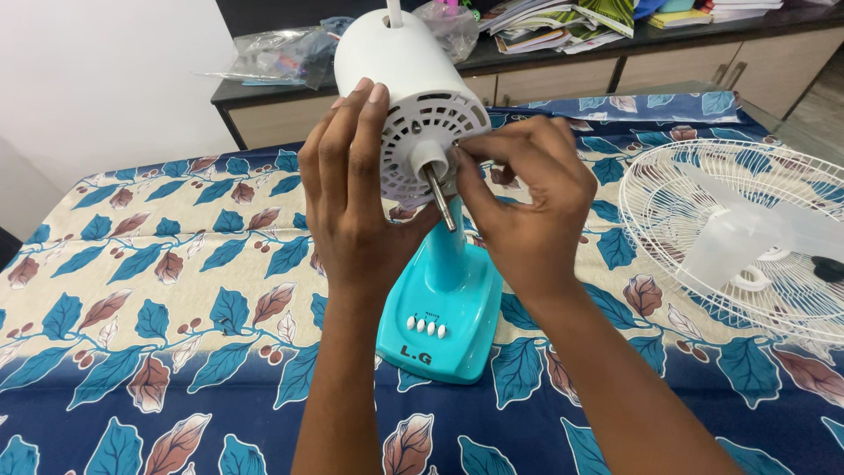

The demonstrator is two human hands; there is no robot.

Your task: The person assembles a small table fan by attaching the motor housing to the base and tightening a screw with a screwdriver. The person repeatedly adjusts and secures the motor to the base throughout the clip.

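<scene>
A: L hand [352,189]?
B: Raised, back to cam, fingers straight & together, pointing up, thumb out of sight. Forearm runs up from the bottom edge.
A: R hand [527,198]?
B: Beside it, fingers curled inward, tips pinched near L's fingertips. Forearm angles in from bottom right.

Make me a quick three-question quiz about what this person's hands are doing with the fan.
1. True or false: the left hand grips the white motor housing.
2. What do the right hand fingers touch: A) the metal shaft, B) the grille, C) the buttons?
3. What colour is the fan base?

Key: 1 true; 2 A; 3 turquoise.
</scene>
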